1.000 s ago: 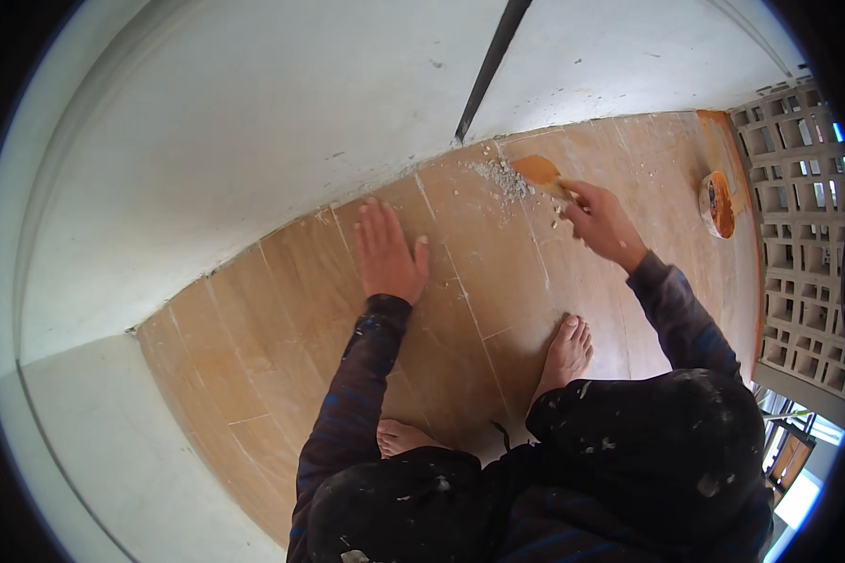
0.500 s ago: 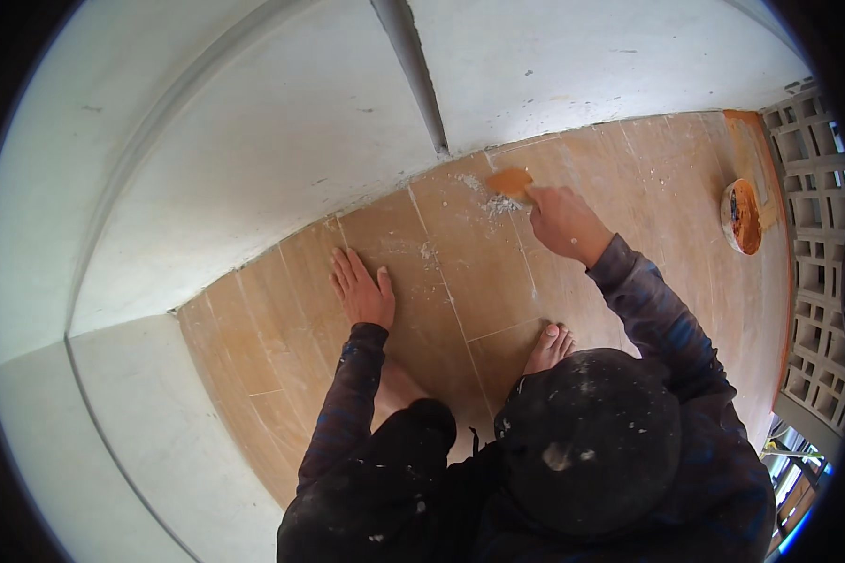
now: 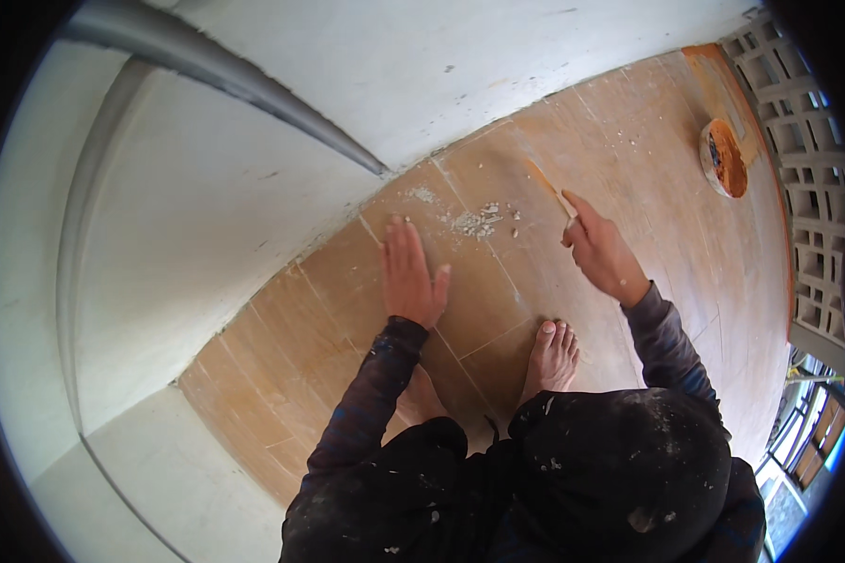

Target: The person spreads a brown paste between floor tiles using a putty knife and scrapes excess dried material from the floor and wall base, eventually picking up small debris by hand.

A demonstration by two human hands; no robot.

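My right hand [image 3: 606, 251] is closed round the handle of a putty knife [image 3: 544, 178]. The blade looks orange and is turned nearly edge-on, to the right of a small heap of white crumbs [image 3: 479, 221]. I cannot tell whether the blade touches the floor. My left hand [image 3: 411, 278] is open, fingers stretched out over the tan tiled floor [image 3: 483, 310], with its tips just left of the crumbs. A second whitish smear of debris [image 3: 422, 194] lies beyond those fingertips, nearer the wall.
A white wall [image 3: 225, 188] with a grey pipe [image 3: 253, 94] bounds the floor on the far left. At the far right stands a round tub [image 3: 724, 159] with orange-brown stuff inside, near a pierced block screen [image 3: 807, 150]. My bare foot [image 3: 551, 359] stands between my arms.
My right hand has drawn the putty knife away from the crumbs, turning its blade edge-on. My left hand has moved closer to the debris. The whole view has turned and shifted.
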